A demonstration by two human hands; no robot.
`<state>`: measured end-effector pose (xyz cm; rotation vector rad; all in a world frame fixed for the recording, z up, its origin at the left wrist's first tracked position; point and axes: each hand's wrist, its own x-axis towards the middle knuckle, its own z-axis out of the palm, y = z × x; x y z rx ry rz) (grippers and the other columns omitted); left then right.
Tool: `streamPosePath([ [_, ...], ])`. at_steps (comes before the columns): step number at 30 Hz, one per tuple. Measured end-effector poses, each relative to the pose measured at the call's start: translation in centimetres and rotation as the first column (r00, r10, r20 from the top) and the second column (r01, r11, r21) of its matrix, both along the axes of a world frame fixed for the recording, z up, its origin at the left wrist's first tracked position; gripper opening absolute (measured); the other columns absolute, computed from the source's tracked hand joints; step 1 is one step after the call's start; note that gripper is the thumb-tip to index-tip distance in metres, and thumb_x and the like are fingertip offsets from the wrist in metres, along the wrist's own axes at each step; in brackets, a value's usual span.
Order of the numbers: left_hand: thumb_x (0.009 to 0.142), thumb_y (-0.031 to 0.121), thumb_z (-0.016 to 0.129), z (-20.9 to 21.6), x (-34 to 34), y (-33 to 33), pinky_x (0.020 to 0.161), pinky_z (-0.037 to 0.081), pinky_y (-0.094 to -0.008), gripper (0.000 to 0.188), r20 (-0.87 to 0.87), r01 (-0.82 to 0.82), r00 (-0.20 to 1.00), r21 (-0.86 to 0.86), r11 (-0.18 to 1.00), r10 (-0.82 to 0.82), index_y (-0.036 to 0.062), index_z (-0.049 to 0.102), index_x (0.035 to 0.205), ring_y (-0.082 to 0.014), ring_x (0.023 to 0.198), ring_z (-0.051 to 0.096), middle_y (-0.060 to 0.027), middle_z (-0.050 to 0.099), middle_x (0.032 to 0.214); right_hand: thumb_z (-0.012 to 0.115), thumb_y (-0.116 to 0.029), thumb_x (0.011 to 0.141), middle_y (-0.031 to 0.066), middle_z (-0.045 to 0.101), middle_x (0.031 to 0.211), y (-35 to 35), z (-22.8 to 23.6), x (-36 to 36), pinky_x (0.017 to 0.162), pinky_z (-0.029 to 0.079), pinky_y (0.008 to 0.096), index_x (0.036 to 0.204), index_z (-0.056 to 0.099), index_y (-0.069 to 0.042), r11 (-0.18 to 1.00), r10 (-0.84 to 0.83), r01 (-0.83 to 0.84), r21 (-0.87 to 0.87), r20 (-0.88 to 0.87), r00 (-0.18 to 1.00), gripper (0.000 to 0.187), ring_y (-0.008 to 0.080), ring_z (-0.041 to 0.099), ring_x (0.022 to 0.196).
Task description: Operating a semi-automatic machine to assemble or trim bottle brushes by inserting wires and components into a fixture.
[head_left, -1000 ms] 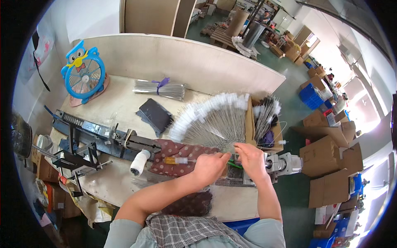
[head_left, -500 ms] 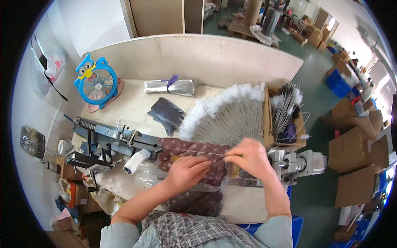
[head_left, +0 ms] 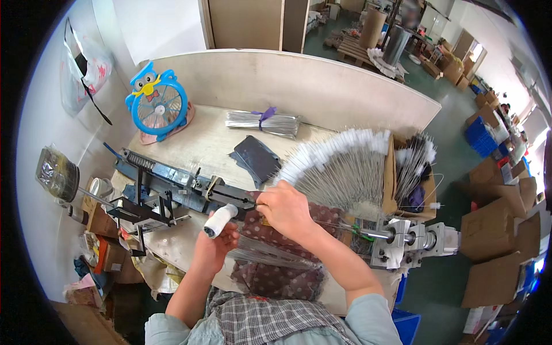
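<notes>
My right hand [head_left: 284,211] is closed in a pinch at the right end of a long dark metal jig [head_left: 190,187]. What sits between its fingertips is too small to make out. My left hand [head_left: 211,248] is under a white-wrapped handle [head_left: 220,221] beside the jig, its fingers curled up against it; the thumb is hidden. Beneath my right forearm, thin wires run over a brown dotted cloth [head_left: 276,237] to a metal spindle [head_left: 376,234]. Some green shows at the spindle's tip. A sheaf of thin wires [head_left: 276,253] lies on the cloth's near side.
White-tipped wire brushes [head_left: 345,167] fan out behind the cloth. To their right stands a cardboard box [head_left: 389,184] holding more. Further back are a tied wire bundle [head_left: 264,122], dark sheets [head_left: 256,160] and a blue fan [head_left: 161,109]. A lamp-like head [head_left: 57,167] juts in at left.
My right hand has moved left from the spindle side to the jig's end. My left hand has left the cloth and come to the white-wrapped handle. The whole view has shifted slightly.
</notes>
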<state>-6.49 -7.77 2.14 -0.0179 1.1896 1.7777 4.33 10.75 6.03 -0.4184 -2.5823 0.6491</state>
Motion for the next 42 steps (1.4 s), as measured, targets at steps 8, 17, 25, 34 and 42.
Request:
streamPosePath([
  [8,0.073,0.044,0.071,-0.7,0.9,3.9,0.054,0.047,-0.0305,0.048,-0.612,0.115,0.501,-0.653,0.748,-0.612,-0.0014,0.066,0.059,-0.0145,0.052,0.059,-0.0048,0.060,0.053,0.067,-0.016,0.072,0.0001,0.064,0.077,-0.4,0.5,-0.3,0.070,0.048,0.0341,0.077,0.069,-0.011,0.998,-0.053,0.051,0.027,0.103,0.993,0.007,0.0219,0.055,0.079],
  [17,0.083,0.026,0.061,-2.8,3.1,4.8,0.057,0.047,-0.0310,0.029,-0.372,0.200,0.908,-0.015,0.980,-0.191,-0.0033,0.063,0.085,-0.0167,0.059,0.059,-0.0092,0.064,0.076,0.068,-0.010,0.075,0.0054,0.064,0.080,-0.9,0.4,5.3,0.066,0.049,0.0324,0.087,0.067,-0.005,0.987,-0.024,0.061,0.150,-0.233,0.972,0.013,0.0233,0.059,0.077],
  [25,0.070,0.011,0.068,-3.0,2.5,4.8,0.051,0.043,-0.0310,0.017,-0.742,0.139,0.457,-0.485,0.863,-0.490,-0.0002,0.056,0.069,-0.0090,0.058,0.053,-0.0047,0.058,0.061,0.066,-0.014,0.077,0.0067,0.061,0.084,-1.0,-7.5,4.5,0.064,0.050,0.0338,0.097,0.064,-0.005,0.997,-0.042,0.050,0.062,-0.137,0.990,0.022,0.0246,0.061,0.075],
  [34,0.084,0.032,0.067,-5.7,-4.2,-3.5,0.064,0.050,-0.0270,0.033,-0.268,-0.183,0.955,-0.189,0.965,0.129,0.0065,0.053,0.100,-0.0138,0.072,0.059,-0.0057,0.058,0.087,0.072,-0.020,0.071,0.0066,0.056,0.081,-0.7,-4.8,5.7,0.066,0.049,0.0344,0.080,0.061,-0.007,0.997,0.053,-0.053,0.062,0.001,0.999,0.019,0.0234,0.060,0.080],
  [42,0.087,0.033,0.064,-6.1,-8.7,-8.9,0.065,0.046,-0.0241,0.022,-0.035,-0.382,0.924,-0.129,0.915,0.380,0.0106,0.062,0.089,-0.0112,0.069,0.055,0.0020,0.060,0.076,0.073,-0.016,0.073,0.0080,0.053,0.076,-1.9,-3.6,5.1,0.062,0.049,0.0347,0.081,0.063,-0.006,0.998,0.060,-0.060,0.006,0.034,0.998,0.017,0.0257,0.059,0.073],
])
